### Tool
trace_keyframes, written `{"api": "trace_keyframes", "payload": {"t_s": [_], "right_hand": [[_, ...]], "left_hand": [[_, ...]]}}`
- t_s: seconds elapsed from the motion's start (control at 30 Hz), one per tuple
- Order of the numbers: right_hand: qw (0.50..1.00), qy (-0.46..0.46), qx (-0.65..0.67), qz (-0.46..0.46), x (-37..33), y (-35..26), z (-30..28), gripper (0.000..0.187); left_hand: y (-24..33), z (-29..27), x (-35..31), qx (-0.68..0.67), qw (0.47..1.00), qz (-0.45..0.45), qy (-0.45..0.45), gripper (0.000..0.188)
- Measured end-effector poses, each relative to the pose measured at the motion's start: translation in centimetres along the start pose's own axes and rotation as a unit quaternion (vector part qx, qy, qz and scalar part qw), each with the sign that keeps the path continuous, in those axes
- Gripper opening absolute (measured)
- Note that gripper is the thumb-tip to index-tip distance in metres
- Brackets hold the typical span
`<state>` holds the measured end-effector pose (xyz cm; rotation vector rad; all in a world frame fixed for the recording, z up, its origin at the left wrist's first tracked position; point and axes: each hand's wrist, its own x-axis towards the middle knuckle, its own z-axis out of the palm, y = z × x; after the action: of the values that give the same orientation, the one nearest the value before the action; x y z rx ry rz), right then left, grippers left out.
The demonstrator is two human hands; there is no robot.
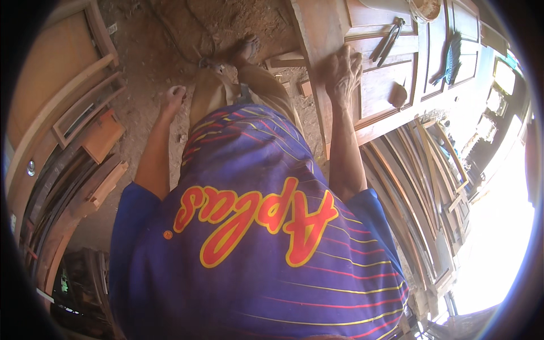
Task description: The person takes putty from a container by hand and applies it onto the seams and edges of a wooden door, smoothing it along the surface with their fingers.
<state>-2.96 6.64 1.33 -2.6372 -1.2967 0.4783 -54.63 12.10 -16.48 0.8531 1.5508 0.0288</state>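
Observation:
A panelled wooden door [388, 85] lies raised at the right. My right hand [343, 73] rests on its near frame, fingers bent and slightly apart, with nothing visible in them. My left hand [173, 97] hangs beside my left thigh over the dirt floor. Its fingers are curled, and a small pale patch shows at them, too small to name. On the door, past my right hand, lies a dark long-handled tool like pincers [389, 42]. Farther right is a blue item with dark bristles [450, 59], like a brush. A small brown rounded piece [398, 95] sits on a lower panel.
A pale container [425, 10] with brownish contents stands at the door's far end. Long boards [405, 187] are stacked at right. Wooden frames [88, 107] and planks [79, 209] line the left. A dark cord [175, 42] lies on the dirt floor [141, 62] near my foot.

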Motion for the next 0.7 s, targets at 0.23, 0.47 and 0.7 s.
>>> {"api": "trace_keyframes", "payload": {"t_s": [0.23, 0.47, 0.7], "right_hand": [[0.999, -0.004, -0.045, -0.024, -2.3, -1.8, 0.3, 0.069], [0.996, 0.078, -0.049, -0.010, -3.0, -0.3, 0.7, 0.075], [0.995, 0.076, -0.006, 0.057, -3.0, -0.3, 1.5, 0.072]], "left_hand": [[-0.7, -0.3, 0.4, 0.026, 0.999, 0.010, 0.016, 0.046], [-0.1, -0.6, -0.3, 0.012, 1.000, -0.021, -0.014, 0.046], [-0.8, -1.2, 0.2, 0.040, 0.999, -0.001, -0.017, 0.046]]}}
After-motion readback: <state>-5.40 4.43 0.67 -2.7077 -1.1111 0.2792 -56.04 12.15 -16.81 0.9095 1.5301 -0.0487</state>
